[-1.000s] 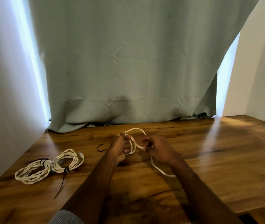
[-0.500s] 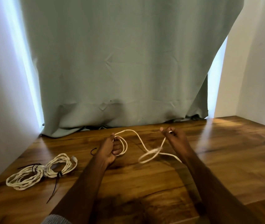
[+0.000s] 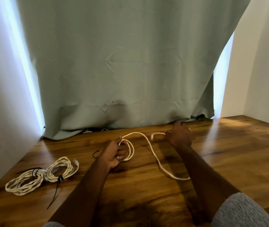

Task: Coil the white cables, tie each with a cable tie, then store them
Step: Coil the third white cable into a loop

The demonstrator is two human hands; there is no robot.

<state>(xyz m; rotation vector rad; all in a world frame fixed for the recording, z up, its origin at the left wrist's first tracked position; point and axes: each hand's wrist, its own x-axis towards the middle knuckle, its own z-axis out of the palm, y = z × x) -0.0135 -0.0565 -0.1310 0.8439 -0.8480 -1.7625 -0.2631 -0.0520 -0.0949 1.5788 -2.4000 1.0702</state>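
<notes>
My left hand (image 3: 114,154) is closed around a small coil of white cable (image 3: 153,154) at mid-table. From the coil the cable arcs up and right, then trails down toward the table's near side. My right hand (image 3: 179,136), stretched far right near the curtain's hem, pinches the cable's blurred end. Two coiled white cables (image 3: 40,176) lie at the left, each bound with a black cable tie (image 3: 57,187). A loose black cable tie (image 3: 95,154) lies just left of my left hand.
A wooden table (image 3: 229,153) carries everything. A pale green curtain (image 3: 122,71) hangs along its back edge. White walls close in the left and right sides. The table's near edge shows at the bottom right.
My right hand has moved away from my left, rightward and toward the curtain, drawing the cable out. My left hand stays on the coil. The camera has shifted slightly.
</notes>
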